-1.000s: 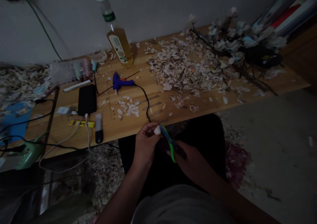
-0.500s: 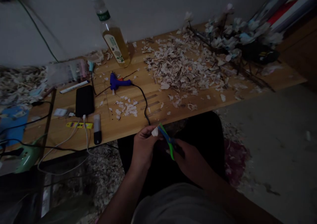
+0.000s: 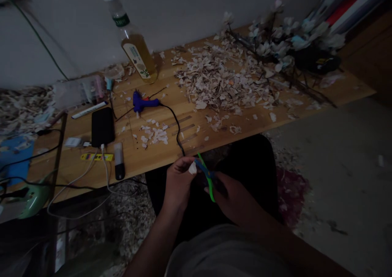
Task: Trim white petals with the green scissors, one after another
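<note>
Above my lap, just off the table's front edge, my left hand (image 3: 181,180) pinches a small whitish flake (image 3: 192,168) that looks like a petal or a thin chip. My right hand (image 3: 231,193) is closed round the handles of blue and green scissors (image 3: 208,180). The scissors' blades point up and left and are parted, right beside the flake. Whether they touch it I cannot tell. On the table near my hands lies a small group of similar pale flakes (image 3: 155,135).
A blue glue gun (image 3: 142,102) with a black cord lies on the wooden table (image 3: 159,156). Behind it stands a bottle (image 3: 137,56). A large flake heap (image 3: 214,81) and flowered branches (image 3: 284,44) are to the right. A black phone (image 3: 103,127) and cables lie left.
The view has shifted slightly, so the table things sit a little further left. My hands keep the flake and the scissors, and the scissors' blades look a bit wider apart.
</note>
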